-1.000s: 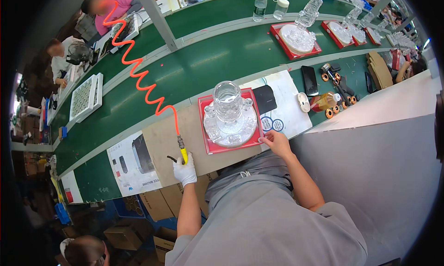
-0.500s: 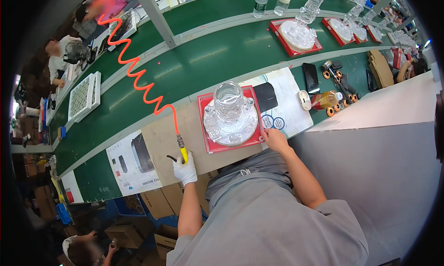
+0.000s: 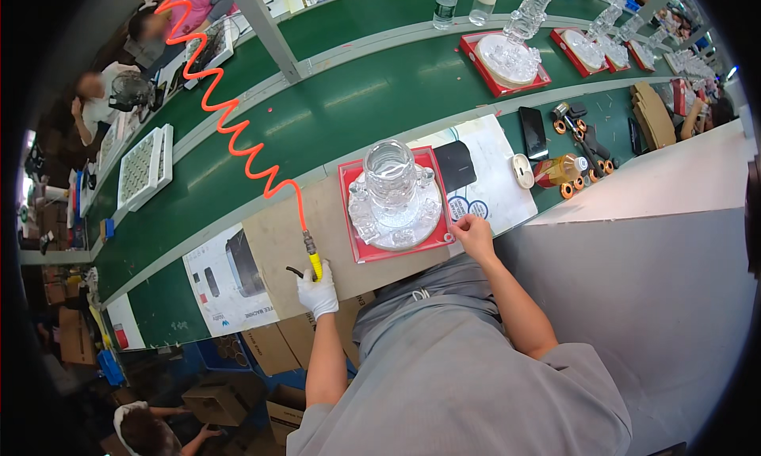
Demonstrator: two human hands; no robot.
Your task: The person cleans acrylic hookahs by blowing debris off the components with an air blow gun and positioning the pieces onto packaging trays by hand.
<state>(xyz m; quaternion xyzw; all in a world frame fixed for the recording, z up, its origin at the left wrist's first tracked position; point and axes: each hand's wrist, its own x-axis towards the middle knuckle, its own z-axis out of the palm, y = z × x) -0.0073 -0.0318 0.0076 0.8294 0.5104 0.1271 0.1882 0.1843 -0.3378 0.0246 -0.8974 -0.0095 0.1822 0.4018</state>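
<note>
My gloved left hand (image 3: pixel 319 294) is closed around an air blow gun (image 3: pixel 316 267) with a yellow body, fed by an orange coiled hose (image 3: pixel 252 155). In front of me a red square tray (image 3: pixel 366 257) lies on a cardboard sheet (image 3: pixel 277 218). A clear, ribbed plastic or glass assembly (image 3: pixel 390 177) stands upright in it on a round, pale base (image 3: pixel 400 218). My bare right hand (image 3: pixel 476 236) is at the tray's lower right corner, thumb and fingers pinched together. Whatever they may hold is too small to make out.
Similar assemblies in red trays (image 3: pixel 507 72) stand across the green conveyor (image 3: pixel 357 87). To the right lie a black phone (image 3: pixel 533 133), a bottle of amber liquid (image 3: pixel 560 171), and several copper-coloured rings (image 3: pixel 567 190). A white tray (image 3: pixel 145 167) sits at left; co-workers sit beyond.
My right hand has lifted slightly, its fingers drawn into a pinch by the tray corner. The left hand and air gun stay put. At lower left, a co-worker has moved towards a carton.
</note>
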